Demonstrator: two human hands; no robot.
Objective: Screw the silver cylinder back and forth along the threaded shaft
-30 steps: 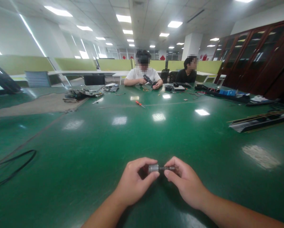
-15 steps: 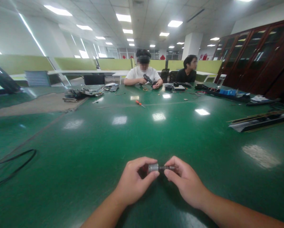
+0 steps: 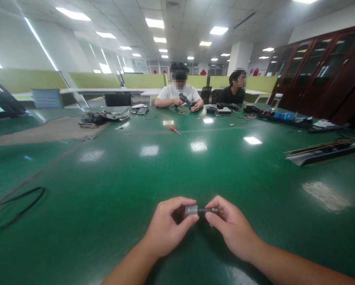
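Between finger and thumb of my left hand (image 3: 167, 226) is a small silver cylinder (image 3: 191, 209) that looks like a small electric motor. From its right end runs a thin dark shaft (image 3: 201, 210), and my right hand (image 3: 232, 223) pinches that shaft farther along, where it looks ribbed. Both hands are closed on the one piece, which lies level just above the green table (image 3: 130, 174). My fingers cover the cylinder's left end and part of the shaft.
An orange screwdriver (image 3: 175, 130) lies mid-table. At left is a black cable loop (image 3: 23, 206); a black channel with thin rods (image 3: 325, 152) is at right. Electronic parts (image 3: 101, 117) sit far left. Across the table, one person (image 3: 179, 95) holds a power drill (image 3: 184, 98); another person (image 3: 233, 93) sits beside.
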